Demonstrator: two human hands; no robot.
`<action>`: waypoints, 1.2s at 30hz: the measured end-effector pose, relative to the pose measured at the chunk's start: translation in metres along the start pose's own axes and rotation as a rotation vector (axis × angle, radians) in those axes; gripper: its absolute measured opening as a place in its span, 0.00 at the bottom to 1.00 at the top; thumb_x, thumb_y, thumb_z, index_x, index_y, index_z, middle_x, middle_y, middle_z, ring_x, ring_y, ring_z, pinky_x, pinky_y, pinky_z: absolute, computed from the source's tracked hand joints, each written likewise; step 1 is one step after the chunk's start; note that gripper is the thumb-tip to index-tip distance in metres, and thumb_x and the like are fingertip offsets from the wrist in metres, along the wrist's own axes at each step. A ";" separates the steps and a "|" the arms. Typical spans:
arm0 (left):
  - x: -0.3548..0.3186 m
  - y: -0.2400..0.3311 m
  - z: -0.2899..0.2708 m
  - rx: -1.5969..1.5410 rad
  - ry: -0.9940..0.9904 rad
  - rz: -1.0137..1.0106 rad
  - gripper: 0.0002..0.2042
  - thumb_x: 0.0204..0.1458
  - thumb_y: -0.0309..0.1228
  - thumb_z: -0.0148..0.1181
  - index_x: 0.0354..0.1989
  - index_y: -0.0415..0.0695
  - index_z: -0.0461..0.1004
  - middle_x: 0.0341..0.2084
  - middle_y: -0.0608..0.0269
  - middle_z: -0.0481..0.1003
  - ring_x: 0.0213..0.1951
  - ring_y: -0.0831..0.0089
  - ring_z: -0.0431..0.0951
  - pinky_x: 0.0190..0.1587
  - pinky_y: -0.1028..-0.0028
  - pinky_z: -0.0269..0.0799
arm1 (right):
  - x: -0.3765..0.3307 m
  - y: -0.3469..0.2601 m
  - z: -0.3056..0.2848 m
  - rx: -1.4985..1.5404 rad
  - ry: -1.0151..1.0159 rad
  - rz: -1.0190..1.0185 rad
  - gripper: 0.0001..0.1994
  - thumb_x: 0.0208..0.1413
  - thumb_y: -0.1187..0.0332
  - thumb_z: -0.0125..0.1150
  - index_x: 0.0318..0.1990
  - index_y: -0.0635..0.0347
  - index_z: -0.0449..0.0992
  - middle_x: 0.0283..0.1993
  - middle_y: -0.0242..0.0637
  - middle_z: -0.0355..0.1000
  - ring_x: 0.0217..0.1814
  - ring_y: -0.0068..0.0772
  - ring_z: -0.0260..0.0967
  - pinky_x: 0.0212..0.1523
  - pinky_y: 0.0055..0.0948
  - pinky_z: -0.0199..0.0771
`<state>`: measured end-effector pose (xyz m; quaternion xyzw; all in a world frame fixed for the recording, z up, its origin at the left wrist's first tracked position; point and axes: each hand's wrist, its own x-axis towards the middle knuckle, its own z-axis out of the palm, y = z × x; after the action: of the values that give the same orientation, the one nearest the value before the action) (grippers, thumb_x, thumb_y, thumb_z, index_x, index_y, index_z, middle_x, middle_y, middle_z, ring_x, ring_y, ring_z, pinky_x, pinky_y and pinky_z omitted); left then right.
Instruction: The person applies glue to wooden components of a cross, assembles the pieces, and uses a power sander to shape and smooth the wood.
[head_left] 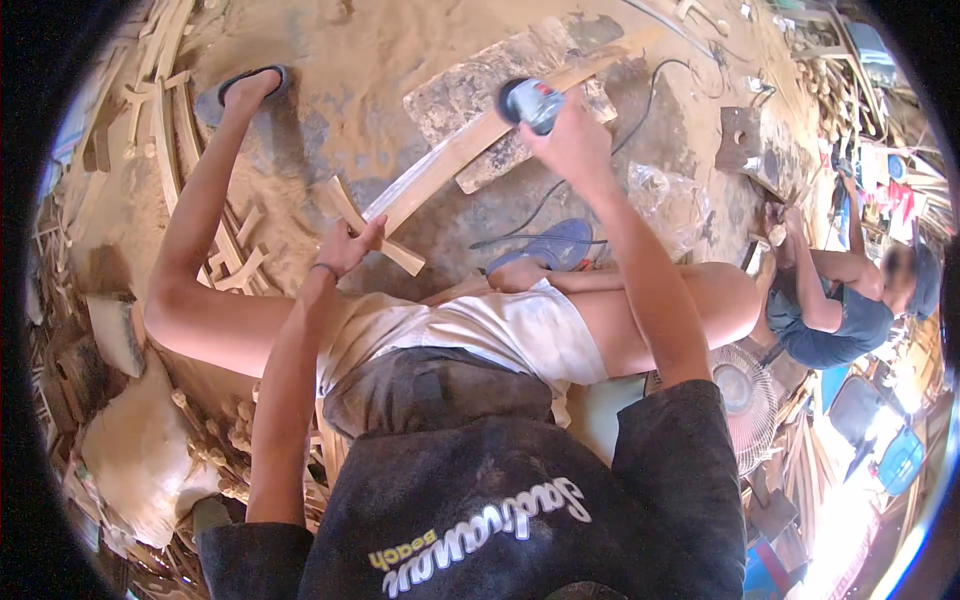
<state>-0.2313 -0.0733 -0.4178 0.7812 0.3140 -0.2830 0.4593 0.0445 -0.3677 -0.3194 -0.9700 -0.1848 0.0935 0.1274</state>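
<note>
My right hand (580,150) is wrapped round a grey angle grinder (540,106) with a dark round disc at its left end. The disc sits at the upper face of a long pale wooden piece (455,160), which slants from near my lap up to the far right. A short curved wooden crosspiece (402,258) lies across its near end. My left hand (347,248) is closed round this near end, where the two pieces meet; its fingertips are partly hidden. Beneath the long piece lies a worn, stained slab (435,100).
A dark cord (650,100) loops over the dusty floor right of the slab. Wooden frame pieces (165,140) lie at the left. On the right are a crumpled plastic bag (668,205), a wooden block (745,140), a fan (738,395) and another person (830,315) seated.
</note>
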 end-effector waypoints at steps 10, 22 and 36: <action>-0.001 -0.004 -0.011 0.105 -0.010 0.044 0.33 0.52 0.64 0.64 0.32 0.39 0.87 0.28 0.52 0.85 0.35 0.60 0.86 0.44 0.61 0.79 | 0.060 0.041 -0.028 -0.086 0.002 0.248 0.43 0.48 0.41 0.72 0.57 0.70 0.63 0.48 0.64 0.79 0.54 0.63 0.78 0.56 0.51 0.77; 0.024 -0.027 -0.037 0.069 -0.028 0.149 0.34 0.51 0.66 0.64 0.26 0.40 0.86 0.24 0.55 0.84 0.31 0.63 0.84 0.41 0.62 0.78 | 0.072 0.065 -0.017 -0.037 0.162 0.242 0.48 0.48 0.41 0.71 0.63 0.76 0.64 0.47 0.63 0.80 0.52 0.58 0.81 0.51 0.46 0.81; -0.002 -0.030 -0.071 0.124 -0.093 0.006 0.36 0.52 0.69 0.62 0.34 0.39 0.85 0.28 0.56 0.84 0.33 0.65 0.83 0.42 0.64 0.77 | -0.055 -0.048 0.004 0.015 -0.198 -0.117 0.40 0.50 0.47 0.72 0.57 0.73 0.63 0.36 0.57 0.81 0.38 0.56 0.83 0.37 0.47 0.83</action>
<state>-0.2440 0.0015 -0.4030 0.7951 0.2719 -0.3367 0.4249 -0.0231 -0.3445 -0.3022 -0.9426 -0.2519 0.1829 0.1209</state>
